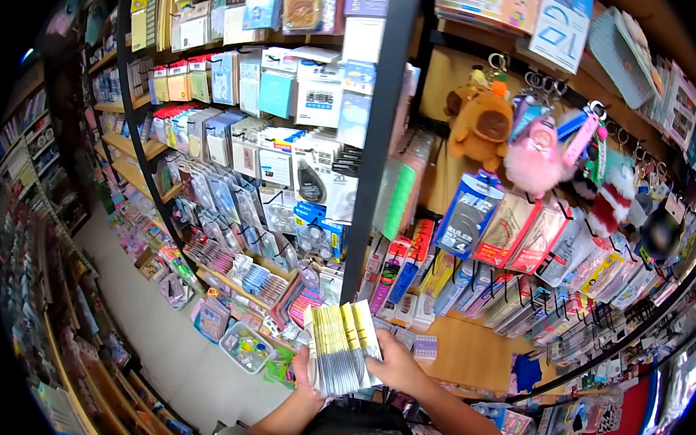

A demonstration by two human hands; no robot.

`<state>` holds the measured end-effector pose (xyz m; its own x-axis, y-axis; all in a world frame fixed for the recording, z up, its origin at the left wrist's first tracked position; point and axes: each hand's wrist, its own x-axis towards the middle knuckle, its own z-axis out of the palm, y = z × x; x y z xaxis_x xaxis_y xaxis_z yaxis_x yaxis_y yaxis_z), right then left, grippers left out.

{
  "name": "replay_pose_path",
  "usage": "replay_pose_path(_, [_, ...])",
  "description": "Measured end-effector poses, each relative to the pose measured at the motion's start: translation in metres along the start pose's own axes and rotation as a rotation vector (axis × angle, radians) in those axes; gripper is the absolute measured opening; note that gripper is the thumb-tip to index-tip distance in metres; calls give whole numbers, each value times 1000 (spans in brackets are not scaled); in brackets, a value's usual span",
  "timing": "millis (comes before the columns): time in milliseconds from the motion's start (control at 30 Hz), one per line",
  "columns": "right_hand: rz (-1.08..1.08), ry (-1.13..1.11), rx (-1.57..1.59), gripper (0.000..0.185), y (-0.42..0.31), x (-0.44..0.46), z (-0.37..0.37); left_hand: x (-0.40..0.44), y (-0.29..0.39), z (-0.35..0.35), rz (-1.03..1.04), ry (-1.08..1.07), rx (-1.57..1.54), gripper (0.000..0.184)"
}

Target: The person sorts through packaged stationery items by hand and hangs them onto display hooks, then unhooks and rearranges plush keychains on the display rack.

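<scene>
A thick stack of flat packets (338,348), yellow at the top and grey-white below, is held upright between both hands in front of the body. My left hand (304,374) grips its left side, with fingers wrapped round the edge. On the right side, my right hand (395,362) closes on the stack, its thumb on the front. The packets are slightly fanned out. Just behind the stack stands a black shelf post (357,258). A small purple box (425,347) sits on the wooden shelf right of my right hand.
Hooks with hanging stationery packs (275,165) fill the left rack. On the right hang a brown plush keychain (481,126), a pink fluffy one (536,161) and ruler sets (468,214). A wooden shelf (475,357) is beside my right hand; a clear bin (244,348) stands lower left.
</scene>
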<state>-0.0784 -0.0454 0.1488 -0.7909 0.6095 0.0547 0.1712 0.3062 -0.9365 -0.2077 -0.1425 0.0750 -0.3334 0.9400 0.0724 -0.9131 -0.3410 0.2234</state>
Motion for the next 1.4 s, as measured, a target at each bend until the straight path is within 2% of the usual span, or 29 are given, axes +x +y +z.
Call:
replay_pose_path(33, [-33,54,-178,44,-6,6,11,1,10,-4,-25,38,15,76])
replay_pose_path(67, [-57,89,-220,45,-11,14,19,3,20,-6,-51,68,35,77])
replay_pose_path(133, [30,164,-279,42,-19,22,33,9,35,-22,-98,64,-41,73])
replay_pose_path(233, [150,310,-326,40,-37,27,41,14,49,-23,-156,173,-73,69])
replay_pose_path(367, [80,417,-385,39,-55,26,29,23,59,-25,-242,92,-160,65])
replay_pose_path(400, [46,419,-389,39,-59,24,24,24,65,-13,-311,-2,-250,63])
replay_pose_path(500, [-33,336,-437,40,-73,19,6,31,73,-15,-429,54,-78,57])
replay_pose_path(533, [-59,310,-432,40,-76,20,2,34,72,-15,-439,176,0,49])
replay_pose_path(633, [-73,192,-471,38,-77,26,-2,38,66,-12,-548,160,156,44])
replay_pose_path(733, [20,67,-632,40,-73,35,9,35,56,7,-512,191,283,44])
replay_pose_path(800, [87,37,-743,42,-54,39,18,33,48,11,-411,164,378,45])
replay_pose_path(867, [58,33,-736,44,-45,38,13,33,43,15,-370,170,430,47])
replay_pose_path(1000, [2,48,-663,46,-30,33,-1,34,28,20,-328,207,457,47])
replay_pose_path(1267, [-7,65,14,42,27,10,-68,38,-17,34,-369,214,364,43])
replay_pose_path(1400, [36,58,316,40,28,-7,-87,41,-46,44,-338,262,450,42])
